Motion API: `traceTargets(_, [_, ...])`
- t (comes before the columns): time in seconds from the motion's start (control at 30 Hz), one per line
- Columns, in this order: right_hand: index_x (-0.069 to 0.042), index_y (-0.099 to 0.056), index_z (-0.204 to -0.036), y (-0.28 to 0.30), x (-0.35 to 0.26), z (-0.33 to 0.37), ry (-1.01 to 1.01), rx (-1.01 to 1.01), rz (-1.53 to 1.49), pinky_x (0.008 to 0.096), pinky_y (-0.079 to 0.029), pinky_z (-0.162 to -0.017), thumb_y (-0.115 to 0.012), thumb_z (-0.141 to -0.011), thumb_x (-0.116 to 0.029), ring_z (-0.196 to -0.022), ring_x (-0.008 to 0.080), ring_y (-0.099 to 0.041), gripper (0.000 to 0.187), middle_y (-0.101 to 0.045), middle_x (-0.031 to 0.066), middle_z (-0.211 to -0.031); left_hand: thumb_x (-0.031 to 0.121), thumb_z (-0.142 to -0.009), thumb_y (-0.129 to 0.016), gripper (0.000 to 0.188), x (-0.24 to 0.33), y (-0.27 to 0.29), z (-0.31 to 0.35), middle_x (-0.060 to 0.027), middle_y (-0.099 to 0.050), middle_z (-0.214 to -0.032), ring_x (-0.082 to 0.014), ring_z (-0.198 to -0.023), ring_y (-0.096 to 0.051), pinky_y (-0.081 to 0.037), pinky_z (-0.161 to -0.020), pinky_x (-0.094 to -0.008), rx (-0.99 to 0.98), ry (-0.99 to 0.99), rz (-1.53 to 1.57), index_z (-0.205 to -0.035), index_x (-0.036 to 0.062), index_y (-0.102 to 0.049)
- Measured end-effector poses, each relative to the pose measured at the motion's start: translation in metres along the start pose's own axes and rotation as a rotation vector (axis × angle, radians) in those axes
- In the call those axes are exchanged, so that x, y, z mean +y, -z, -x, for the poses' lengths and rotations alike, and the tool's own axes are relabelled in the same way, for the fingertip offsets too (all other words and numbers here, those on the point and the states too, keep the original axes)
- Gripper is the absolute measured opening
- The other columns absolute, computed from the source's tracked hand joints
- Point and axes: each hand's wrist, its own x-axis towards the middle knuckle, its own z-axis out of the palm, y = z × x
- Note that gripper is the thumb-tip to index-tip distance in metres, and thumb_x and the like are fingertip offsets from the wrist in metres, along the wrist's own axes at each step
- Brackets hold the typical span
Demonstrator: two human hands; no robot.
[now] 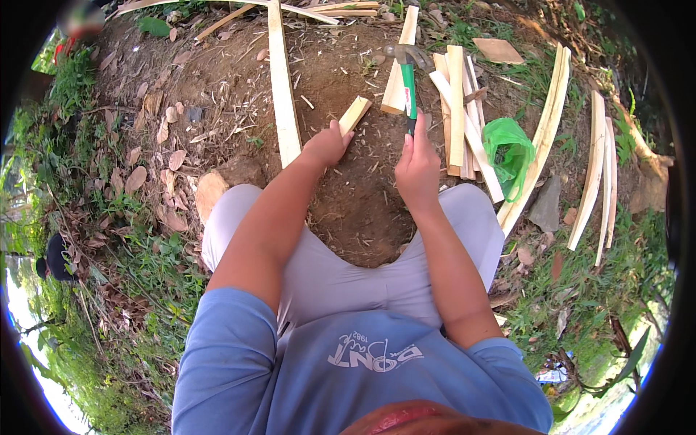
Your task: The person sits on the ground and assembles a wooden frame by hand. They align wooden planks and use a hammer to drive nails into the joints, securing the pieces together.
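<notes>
My left hand (328,146) is closed around the near end of a short wooden block (356,114), just above the bare soil between my knees. In my right hand (418,168) is a claw hammer (409,90) with a green and black handle, its metal head pointing away from me. Behind the hammer lies a pale wooden board (394,88), partly covered by it. A long wooden strip (282,80) runs away from me, left of my left hand.
Several wooden strips (455,109) lie stacked right of the hammer, with a green plastic bag (509,156) beside them. Longer strips (554,116) curve along the right. A cut log end (211,193) sits by my left knee. Dry leaves (135,180) litter the left.
</notes>
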Motion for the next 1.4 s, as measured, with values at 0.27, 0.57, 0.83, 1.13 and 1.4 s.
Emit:
traceTargets(0.27, [0.003, -0.049, -0.159, 0.027, 0.004, -0.016, -0.432, 0.062, -0.273, 0.037, -0.05, -0.061, -0.049, -0.113, -0.009, -0.064, 0.0215, -0.063, 0.047, -0.064, 0.0132, -0.078, 0.053, -0.115, -0.048, 0.056, 0.007, 0.049, 0.01, -0.0244, -0.07, -0.112, -0.0384, -0.106, -0.068, -0.051, -0.096, -0.0483, 0.046, -0.288, 0.571, -0.122, -0.0007, -0.061])
traceTargets(0.57, [0.003, -0.051, -0.158, 0.039, 0.026, -0.032, -0.673, 0.194, -0.425, 0.036, -0.05, -0.061, -0.052, -0.113, -0.015, -0.063, 0.018, -0.062, 0.048, -0.066, 0.0115, -0.079, 0.076, -0.097, -0.066, 0.076, 0.069, 0.116, 0.01, -0.0225, -0.076, -0.092, -0.0423, -0.091, -0.076, -0.058, -0.085, -0.0539, 0.132, -0.325, -0.219, -0.105, 0.001, -0.069])
traceTargets(0.83, [-0.008, -0.038, -0.169, 0.028, 0.039, -0.033, -0.881, 0.245, -0.764, 0.0277, -0.043, -0.043, -0.045, -0.119, -0.019, -0.05, 0.0065, -0.046, 0.052, -0.05, -0.0006, -0.075, 0.085, -0.094, -0.062, 0.086, 0.129, 0.174, -0.011, -0.0206, -0.078, -0.098, -0.0406, -0.098, -0.077, -0.06, -0.091, -0.0532, 0.069, -0.328, -0.62, -0.105, 0.0007, -0.073])
traceTargets(1.13, [-0.001, -0.059, -0.101, -0.029, 0.112, -0.019, -0.955, -0.051, -0.33, 0.0398, -0.054, -0.059, -0.085, -0.095, -0.04, -0.065, 0.0209, -0.07, 0.047, -0.064, 0.0056, -0.072, 0.076, -0.097, -0.065, 0.075, 0.073, 0.176, 0.036, -0.0175, -0.076, -0.087, -0.0386, -0.088, -0.077, -0.059, -0.083, -0.0515, 0.066, -0.191, -0.33, -0.101, 0.0017, -0.071])
traceTargets(1.4, [-0.005, -0.058, -0.091, -0.092, 0.13, -0.105, -0.921, -0.222, -0.099, 0.0408, -0.055, -0.069, -0.099, -0.076, -0.055, -0.073, 0.0225, -0.068, 0.066, -0.066, 0.0073, -0.082, 0.079, -0.099, -0.061, 0.08, -0.018, 0.134, 0.025, -0.0216, -0.073, -0.08, -0.0424, -0.08, -0.075, -0.058, -0.078, -0.0535, 0.19, -0.173, -0.178, -0.094, -0.001, -0.069])
